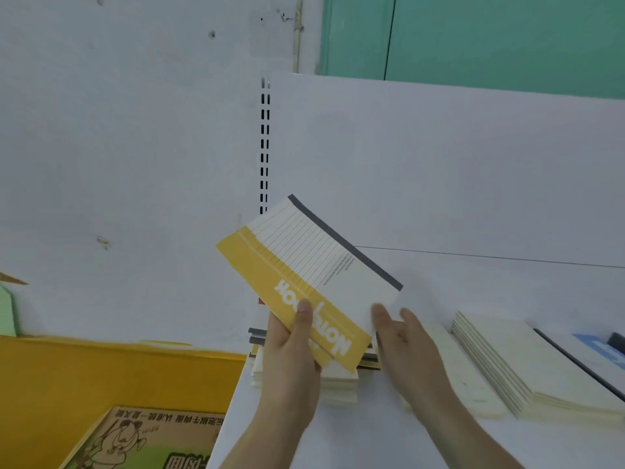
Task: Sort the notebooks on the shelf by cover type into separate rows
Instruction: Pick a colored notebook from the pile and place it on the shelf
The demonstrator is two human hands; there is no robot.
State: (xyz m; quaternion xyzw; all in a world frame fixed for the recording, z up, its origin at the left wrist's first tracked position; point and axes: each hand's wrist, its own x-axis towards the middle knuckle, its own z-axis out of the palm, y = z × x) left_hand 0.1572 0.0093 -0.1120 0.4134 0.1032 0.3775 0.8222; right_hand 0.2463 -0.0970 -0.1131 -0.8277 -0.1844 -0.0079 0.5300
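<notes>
We see the left hand (291, 346) holding a notebook (314, 282) up above the white shelf (389, 434), thumb curled over the yellow band of its cover and the fingers hidden behind it. The cover shows a yellow strip with white lettering, a cream field of ruled lines and a dark grey spine edge, and the book is tilted so that its spine runs down toward the right. The right hand (406, 343) is beside the notebook's lower right corner with fingers straight and relaxed; its fingertips reach the edge of the cover, though we cannot tell whether they press on it. Directly below the held book a stack of notebooks (338, 384) lies flat on the shelf near its left end. To the right, a fanned pile of cream notebooks (527, 367) rests on the same shelf, with a blue-covered item (602, 350) at the far right edge. Left of the shelf sits a yellow surface (84, 377) and, in the lower corner, a cardboard box (148, 441) printed with a cartoon figure
</notes>
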